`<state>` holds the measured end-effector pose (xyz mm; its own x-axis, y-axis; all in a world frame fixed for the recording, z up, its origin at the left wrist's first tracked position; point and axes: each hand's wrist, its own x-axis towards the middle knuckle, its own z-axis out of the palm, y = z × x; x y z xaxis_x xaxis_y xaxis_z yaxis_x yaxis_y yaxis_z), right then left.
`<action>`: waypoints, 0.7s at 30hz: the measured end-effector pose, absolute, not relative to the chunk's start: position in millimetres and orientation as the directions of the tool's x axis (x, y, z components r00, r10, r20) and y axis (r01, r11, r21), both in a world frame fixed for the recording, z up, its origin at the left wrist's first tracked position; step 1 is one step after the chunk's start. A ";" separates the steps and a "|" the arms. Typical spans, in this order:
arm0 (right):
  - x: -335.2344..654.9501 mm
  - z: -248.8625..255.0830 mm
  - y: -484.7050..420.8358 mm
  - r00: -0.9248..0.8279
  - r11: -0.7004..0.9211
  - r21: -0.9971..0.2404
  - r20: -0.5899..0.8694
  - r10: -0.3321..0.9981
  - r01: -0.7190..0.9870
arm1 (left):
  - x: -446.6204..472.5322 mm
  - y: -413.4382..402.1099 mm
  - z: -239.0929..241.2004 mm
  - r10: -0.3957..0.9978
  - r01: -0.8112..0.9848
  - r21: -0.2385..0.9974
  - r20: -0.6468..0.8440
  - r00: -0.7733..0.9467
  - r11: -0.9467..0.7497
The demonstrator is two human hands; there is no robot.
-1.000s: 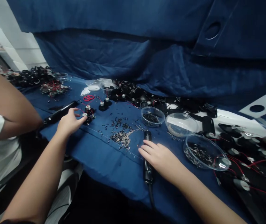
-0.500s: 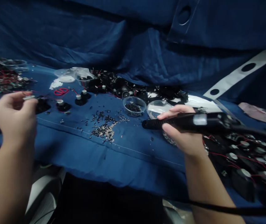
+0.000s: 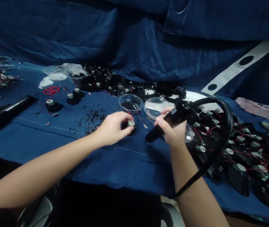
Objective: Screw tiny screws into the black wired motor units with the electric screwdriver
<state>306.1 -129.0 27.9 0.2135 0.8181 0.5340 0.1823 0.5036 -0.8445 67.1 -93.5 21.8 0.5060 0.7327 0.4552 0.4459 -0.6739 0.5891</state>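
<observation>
In the middle of the frame the left hand (image 3: 112, 127) pinches a small black motor (image 3: 131, 125) with a silver cap between fingers and thumb, holding it low over the blue cloth (image 3: 54, 138). Just to its right, the right hand (image 3: 172, 132) is closed around a black driver (image 3: 172, 119) whose tip slants down-left near the motor, its cable (image 3: 227, 126) looping away right. A clear bowl (image 3: 139, 106) sits just behind, with loose screws (image 3: 93, 119) to the left.

Assembly workbench (loose screws (image 3: 94, 121), wired motors (image 3: 238, 157))
</observation>
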 end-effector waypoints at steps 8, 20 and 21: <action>298.0 7.0 -123.2 0.375 0.274 -0.929 0.354 0.857 0.249 | 64.9 -67.5 6.1 0.675 0.507 0.553 0.145 0.723 -0.661; 282.5 10.6 -133.9 0.491 0.629 -0.772 0.587 0.644 0.097 | -17.6 -35.6 35.6 0.680 0.670 0.496 -0.199 0.706 -0.551; 280.6 8.3 -133.7 0.473 0.640 -0.759 0.611 0.634 0.123 | -11.4 -40.5 35.1 0.652 0.644 0.508 -0.195 0.732 -0.572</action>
